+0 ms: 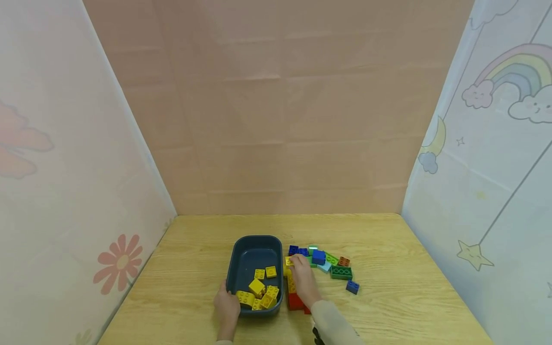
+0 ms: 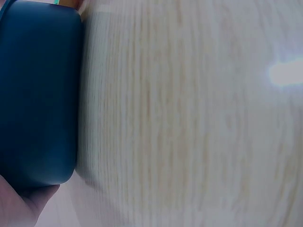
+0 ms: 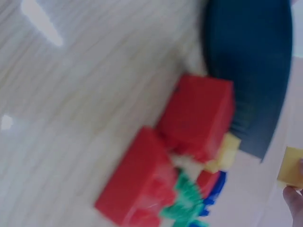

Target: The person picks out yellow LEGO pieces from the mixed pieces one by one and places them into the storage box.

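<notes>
A dark blue plastic bin [image 1: 254, 237] stands on the table with several yellow bricks [image 1: 257, 287] in its near half. My left hand [image 1: 227, 304] grips the bin's near left corner; the left wrist view shows part of that hand [image 2: 21, 205] against the bin's end [image 2: 40, 94]. Just past the bin's right rim, my right hand [image 1: 303, 280] pinches a yellow toy brick [image 1: 289, 261]. In the right wrist view this yellow brick [image 3: 289, 166] sits at fingertips at the right edge, raised above red bricks [image 3: 196, 113]. Most of the right hand lies outside that view.
Right of the bin lies a loose group of bricks: a blue brick [image 1: 318, 257], a dark green brick [image 1: 341, 272], a brown brick [image 1: 344, 261] and others. One blue brick [image 1: 352, 287] lies apart. Red bricks [image 1: 295, 302] lie beside the right forearm. Wall sheets border the wooden table [image 1: 181, 268].
</notes>
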The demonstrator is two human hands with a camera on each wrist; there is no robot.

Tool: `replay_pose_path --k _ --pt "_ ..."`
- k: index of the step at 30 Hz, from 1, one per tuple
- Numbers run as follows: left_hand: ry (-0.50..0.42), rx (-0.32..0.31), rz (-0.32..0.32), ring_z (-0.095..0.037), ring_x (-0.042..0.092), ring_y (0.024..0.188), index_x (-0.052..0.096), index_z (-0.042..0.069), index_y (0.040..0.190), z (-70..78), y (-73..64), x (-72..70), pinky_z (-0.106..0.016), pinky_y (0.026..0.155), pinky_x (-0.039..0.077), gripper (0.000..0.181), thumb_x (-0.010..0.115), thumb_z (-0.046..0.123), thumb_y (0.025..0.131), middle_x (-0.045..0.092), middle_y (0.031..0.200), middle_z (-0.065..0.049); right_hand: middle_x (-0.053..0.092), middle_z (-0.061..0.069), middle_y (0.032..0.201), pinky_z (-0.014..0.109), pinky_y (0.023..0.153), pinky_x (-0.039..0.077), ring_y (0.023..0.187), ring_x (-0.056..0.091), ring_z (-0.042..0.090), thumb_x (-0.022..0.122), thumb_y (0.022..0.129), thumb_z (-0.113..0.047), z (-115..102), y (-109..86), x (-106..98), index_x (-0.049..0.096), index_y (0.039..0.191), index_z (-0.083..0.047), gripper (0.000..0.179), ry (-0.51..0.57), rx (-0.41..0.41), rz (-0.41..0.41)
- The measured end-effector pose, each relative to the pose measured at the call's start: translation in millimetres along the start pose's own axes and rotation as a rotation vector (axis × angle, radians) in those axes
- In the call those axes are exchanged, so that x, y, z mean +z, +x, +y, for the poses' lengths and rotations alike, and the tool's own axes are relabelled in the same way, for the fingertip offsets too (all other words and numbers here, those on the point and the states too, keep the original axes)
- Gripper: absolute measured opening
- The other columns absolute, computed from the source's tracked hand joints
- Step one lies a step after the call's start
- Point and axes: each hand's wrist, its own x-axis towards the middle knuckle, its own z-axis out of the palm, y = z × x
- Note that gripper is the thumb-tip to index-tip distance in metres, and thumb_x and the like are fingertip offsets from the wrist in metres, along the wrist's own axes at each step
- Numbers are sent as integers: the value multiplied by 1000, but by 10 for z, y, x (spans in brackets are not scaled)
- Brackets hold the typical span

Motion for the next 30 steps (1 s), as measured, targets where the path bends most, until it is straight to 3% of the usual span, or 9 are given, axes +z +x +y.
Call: replay_pose_path --k 3,8,13,18,23,30 --pt "5 3 -7 -45 54 95 48 -17 113 2 2 -5 -50 73 47 35 45 -16 78 54 105 -34 54 10 95 29 72 50 90 54 23 70 69 8 -138 62 -19 62 90 2 23 39 -22 15" --pt "15 -17 -26 -44 54 95 47 -17 115 7 6 -3 -50 73 47 35 44 -15 79 53 107 -34 54 8 98 24 73 50 91 54 19 69 71 6 -344 71 -2 63 91 0 22 83 -31 -43" --pt "19 -33 -34 -43 54 96 47 -17 116 5 7 8 -49 74 47 36 45 -14 80 52 109 -34 54 6 98 22 75 49 91 55 16 69 71 4 -456 18 48 63 92 -2 22 116 -130 -118" --pt "15 -6 -20 -43 56 91 47 -17 116 3 3 12 -49 70 48 37 46 -14 79 54 105 -34 54 5 97 19 77 47 90 54 15 69 72 3 -488 -54 105 63 92 -3 22 118 -219 -214" --pt "4 23 -9 -43 57 88 47 -18 115 3 -5 2 -49 68 48 36 46 -15 78 56 100 -34 53 4 96 17 77 46 89 53 14 68 74 2 -481 -111 140 63 93 -2 20 113 -242 -297" --pt "1 9 -34 -43 57 88 46 -18 116 9 -9 -25 -48 67 49 37 46 -15 79 55 102 -35 53 1 90 13 74 45 85 52 12 66 75 4 -466 -159 158 65 89 -3 16 55 -267 -406"
